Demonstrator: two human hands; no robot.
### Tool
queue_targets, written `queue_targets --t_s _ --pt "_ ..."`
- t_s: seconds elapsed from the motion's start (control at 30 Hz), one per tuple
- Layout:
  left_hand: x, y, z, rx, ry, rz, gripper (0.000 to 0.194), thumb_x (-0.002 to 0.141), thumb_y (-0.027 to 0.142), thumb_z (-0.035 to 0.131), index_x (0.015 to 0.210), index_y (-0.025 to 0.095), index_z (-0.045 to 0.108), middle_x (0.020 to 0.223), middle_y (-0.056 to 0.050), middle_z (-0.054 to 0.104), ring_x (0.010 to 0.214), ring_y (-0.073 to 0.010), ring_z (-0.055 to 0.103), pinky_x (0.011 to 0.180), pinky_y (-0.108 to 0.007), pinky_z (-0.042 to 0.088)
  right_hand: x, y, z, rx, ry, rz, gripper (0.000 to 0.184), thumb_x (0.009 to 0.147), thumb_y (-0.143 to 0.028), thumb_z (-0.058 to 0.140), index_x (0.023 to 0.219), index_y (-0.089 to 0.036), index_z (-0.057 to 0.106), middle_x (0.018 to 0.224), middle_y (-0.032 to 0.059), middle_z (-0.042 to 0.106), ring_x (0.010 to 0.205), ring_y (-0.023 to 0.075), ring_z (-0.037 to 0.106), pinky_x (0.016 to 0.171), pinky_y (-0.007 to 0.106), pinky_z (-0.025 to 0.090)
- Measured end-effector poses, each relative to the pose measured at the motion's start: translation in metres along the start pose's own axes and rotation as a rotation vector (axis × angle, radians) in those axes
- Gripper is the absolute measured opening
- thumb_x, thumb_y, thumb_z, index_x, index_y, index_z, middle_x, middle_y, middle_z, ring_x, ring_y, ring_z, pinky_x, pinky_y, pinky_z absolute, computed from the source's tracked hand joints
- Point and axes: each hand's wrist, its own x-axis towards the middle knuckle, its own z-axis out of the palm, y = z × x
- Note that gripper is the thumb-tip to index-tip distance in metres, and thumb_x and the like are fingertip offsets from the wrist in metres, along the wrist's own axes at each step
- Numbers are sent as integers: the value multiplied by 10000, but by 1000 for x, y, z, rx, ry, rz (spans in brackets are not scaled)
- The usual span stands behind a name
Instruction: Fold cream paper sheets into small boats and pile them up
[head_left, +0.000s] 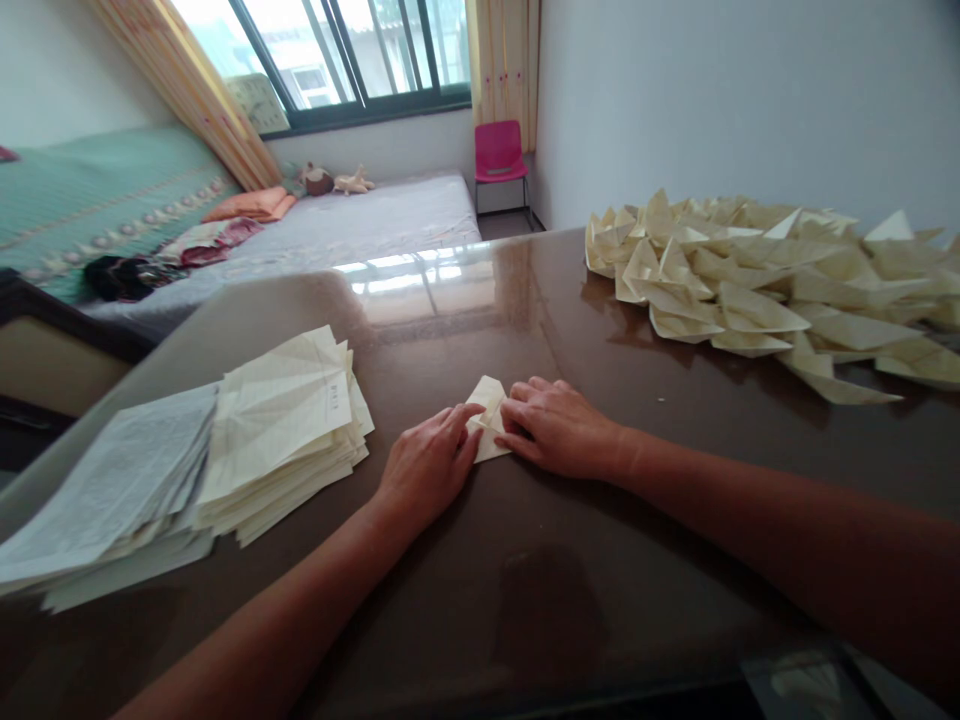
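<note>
A small cream sheet of folded paper (pixel 487 405) lies flat on the glossy brown table (pixel 525 600). My left hand (pixel 427 465) rests on its left edge, fingers pressed together and flat against the fold. My right hand (pixel 559 425) covers its right side, fingertips pushing down on the paper. Part of the paper is hidden under both hands.
A stack of creased cream sheets (pixel 285 430) and printed pages (pixel 112 500) lies at the left. A heap of folded paper shapes (pixel 765 280) fills the far right. Beyond the table are a bed (pixel 352 235), a pink chair (pixel 499 155) and a window (pixel 337 50).
</note>
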Motion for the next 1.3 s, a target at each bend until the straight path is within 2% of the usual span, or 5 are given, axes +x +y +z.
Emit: queue_targets --t_s 0.2,0.43,0.73,0.9,1.3 --pt "-3 2 -6 152 140 182 289 937 250 419 1168 226 591 1143 -73 622 1091 -234 539 880 -362 493 0 0 1 -50 9 -16 319 918 -458 426 886 -200 610 962 86 599 887 222 519 725 324 384" --pt "-10 0 -1 143 40 375 358 945 288 430 1261 176 556 1334 -74 558 1260 -243 478 1032 -419 435 1 -2 0 -53 27 -4 318 937 -405 394 913 -178 616 977 107 621 920 229 543 774 345 404" --pt "-9 2 -5 218 15 385 365 958 301 405 1272 201 562 1335 -65 554 1244 -221 508 1018 -389 428 -2 47 -19 439 -52 -306 271 920 -180 436 1070 -157 660 1022 64 672 904 135 596 841 249 436" --pt "-10 2 -5 259 5 378 375 963 310 390 1288 208 547 1351 -37 540 1257 -211 494 1008 -375 424 -18 40 -30 168 -91 -487 424 875 -78 441 1235 -235 600 1237 53 610 1047 179 529 896 314 402" --pt "-10 3 -7 285 8 368 367 965 323 385 1266 212 564 1347 -29 544 1249 -217 500 989 -386 423 -38 3 -38 -117 -135 -354 256 936 -258 490 1169 -226 593 1141 59 642 1011 208 520 786 332 372"
